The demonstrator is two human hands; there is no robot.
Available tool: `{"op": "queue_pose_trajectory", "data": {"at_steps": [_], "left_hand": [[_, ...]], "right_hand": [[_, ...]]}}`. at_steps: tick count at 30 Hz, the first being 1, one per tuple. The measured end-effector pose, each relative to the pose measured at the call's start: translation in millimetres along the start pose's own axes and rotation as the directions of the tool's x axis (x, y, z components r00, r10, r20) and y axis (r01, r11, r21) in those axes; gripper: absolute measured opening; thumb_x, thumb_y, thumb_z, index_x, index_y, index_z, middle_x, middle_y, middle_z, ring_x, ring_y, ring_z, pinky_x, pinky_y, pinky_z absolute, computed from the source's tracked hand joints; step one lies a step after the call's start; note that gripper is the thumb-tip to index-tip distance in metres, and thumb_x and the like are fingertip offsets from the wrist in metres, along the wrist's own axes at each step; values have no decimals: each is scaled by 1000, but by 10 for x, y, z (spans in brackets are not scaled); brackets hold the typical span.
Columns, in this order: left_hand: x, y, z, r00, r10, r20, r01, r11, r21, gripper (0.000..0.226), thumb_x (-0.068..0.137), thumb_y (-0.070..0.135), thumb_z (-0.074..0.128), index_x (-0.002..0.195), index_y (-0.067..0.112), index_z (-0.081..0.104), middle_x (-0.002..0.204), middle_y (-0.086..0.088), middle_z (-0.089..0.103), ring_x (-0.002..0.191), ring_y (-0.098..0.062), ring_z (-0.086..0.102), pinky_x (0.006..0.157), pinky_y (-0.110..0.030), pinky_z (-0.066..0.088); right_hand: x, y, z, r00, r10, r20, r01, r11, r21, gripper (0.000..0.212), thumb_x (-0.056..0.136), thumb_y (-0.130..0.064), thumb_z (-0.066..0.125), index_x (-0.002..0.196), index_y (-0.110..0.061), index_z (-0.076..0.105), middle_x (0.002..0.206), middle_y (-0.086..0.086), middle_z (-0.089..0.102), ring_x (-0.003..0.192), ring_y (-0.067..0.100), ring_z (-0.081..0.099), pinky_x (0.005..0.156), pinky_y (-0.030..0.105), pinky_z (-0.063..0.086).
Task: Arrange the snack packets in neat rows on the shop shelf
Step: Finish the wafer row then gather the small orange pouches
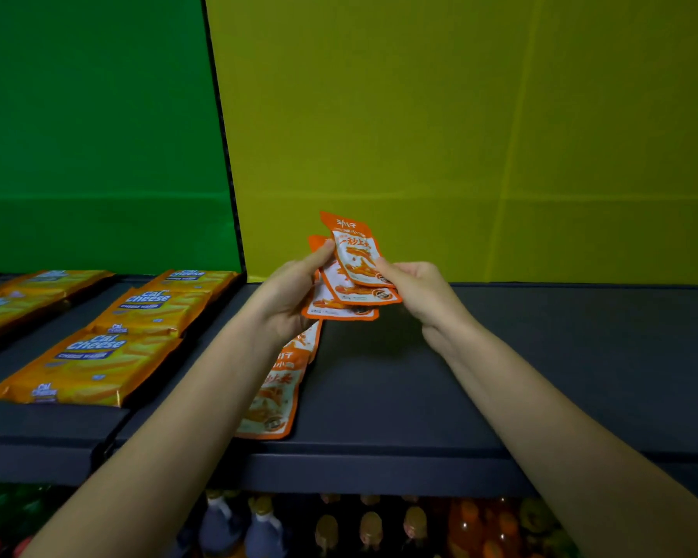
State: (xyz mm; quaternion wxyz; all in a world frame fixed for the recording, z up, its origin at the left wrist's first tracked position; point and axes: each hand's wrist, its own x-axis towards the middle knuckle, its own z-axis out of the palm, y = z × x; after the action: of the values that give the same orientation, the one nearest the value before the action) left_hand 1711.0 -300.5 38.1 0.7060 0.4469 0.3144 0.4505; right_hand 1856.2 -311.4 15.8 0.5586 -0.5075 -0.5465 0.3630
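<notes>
Over the dark shelf [540,356] I hold a fan of orange-and-white snack packets [339,304]. My left hand [287,292] grips the stack from the left, thumb on its upper edge. My right hand [416,287] pinches the lower right corner of the top packet [355,251], which stands tilted above the others. Another orange packet [277,392] lies flat on the shelf under my left wrist, close to the front edge.
Yellow Cal Cheese wafer packs [93,364] lie in rows on the shelf section to the left. A yellow back panel [460,134] and a green one [97,134] rise behind. Bottles [371,529] stand on the level below.
</notes>
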Motion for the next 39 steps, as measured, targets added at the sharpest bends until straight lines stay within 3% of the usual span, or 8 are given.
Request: {"op": "queue_pose_trajectory", "data": {"at_steps": [3,7,10,16,20,24,34,39], "left_hand": [[64,24,-1,997,17,-77,-15,1000,24,27,95,24,46,88,3,60,59,-8,71,49,-15,67,51,-29,56],[145,157,-153,969,104,-224,-70,986,153,27,96,15,43,73,5,53,41,-1,63,34,-7,58,37,-17,48],[180,341,-338,945,185,-270,-133,970,202,29,97,14,41,71,6,52,39,1,61,33,-4,57,36,-15,47],[213,468,-559,923,220,-315,-166,967,192,27,97,17,42,73,8,51,41,3,62,36,-3,58,38,-15,48],[210,398,-529,930,218,-297,-139,954,264,28,97,16,42,72,7,51,40,3,62,34,-4,58,37,-15,47],[188,301,-460,936,220,-276,-109,923,368,27,96,16,44,71,9,51,38,3,60,32,-5,56,34,-13,44],[153,165,-385,959,164,-231,-63,918,392,23,96,19,46,77,9,53,42,3,63,35,-7,59,38,-16,48],[99,99,-302,966,153,-208,-64,922,381,19,96,19,46,81,9,53,42,4,63,35,-6,58,35,-16,46]], "right_hand": [[86,-30,15,998,-25,-50,28,998,58,31,93,-20,52,63,-16,61,44,-11,61,42,-5,53,43,7,36],[285,34,-179,971,-81,-224,52,990,-131,32,93,-26,51,72,-7,64,78,23,62,71,19,49,63,28,32],[393,299,-400,962,-67,-265,-51,908,-416,29,93,-30,49,72,-15,62,93,21,68,83,27,55,68,31,35],[463,625,-528,935,109,-338,-323,656,-682,44,90,-34,45,51,-15,42,75,5,57,86,31,59,64,29,37],[510,679,-535,937,89,-337,-330,536,-777,31,91,-35,41,73,-13,52,106,14,62,101,34,57,74,32,40],[519,690,-536,934,38,-355,-339,407,-848,41,94,-37,37,111,-7,60,123,16,57,111,35,53,83,34,42],[505,708,-473,959,-50,-280,-259,256,-931,46,95,-42,36,110,-5,61,115,15,61,107,32,57,75,35,44],[434,599,-472,960,-49,-276,-260,212,-942,57,96,-48,28,117,-4,57,122,16,57,113,34,53,84,38,44]]}}
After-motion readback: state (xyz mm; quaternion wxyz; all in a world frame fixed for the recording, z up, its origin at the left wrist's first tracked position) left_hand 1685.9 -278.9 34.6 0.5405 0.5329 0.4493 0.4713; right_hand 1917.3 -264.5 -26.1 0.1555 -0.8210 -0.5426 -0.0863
